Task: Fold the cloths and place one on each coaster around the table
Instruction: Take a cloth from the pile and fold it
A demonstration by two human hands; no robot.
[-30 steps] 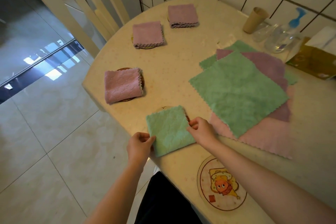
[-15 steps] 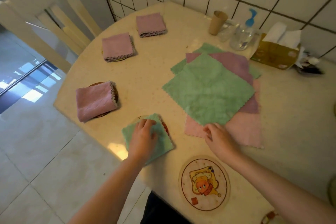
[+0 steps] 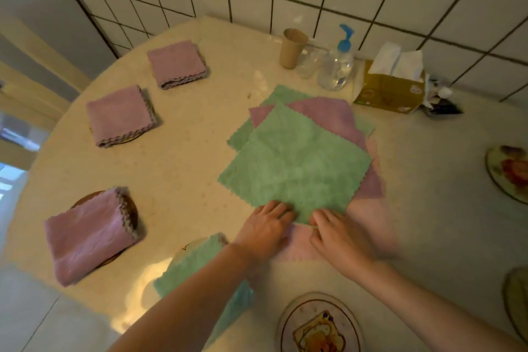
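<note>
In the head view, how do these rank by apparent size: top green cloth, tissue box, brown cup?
1. Top green cloth, clearly largest.
2. Tissue box.
3. Brown cup, smallest.
Box and cup stand farther away, so true sizes are unsure.

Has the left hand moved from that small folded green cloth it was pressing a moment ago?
Yes. The left hand has gone right, off the folded green cloth on its coaster, to the near corner of the flat green cloth, beside the right hand.

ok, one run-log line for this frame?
phase: picking next cloth | left hand: on top green cloth near corner | right hand: same corner | done: three purple, one folded green cloth on coasters | empty: cartoon coaster
</note>
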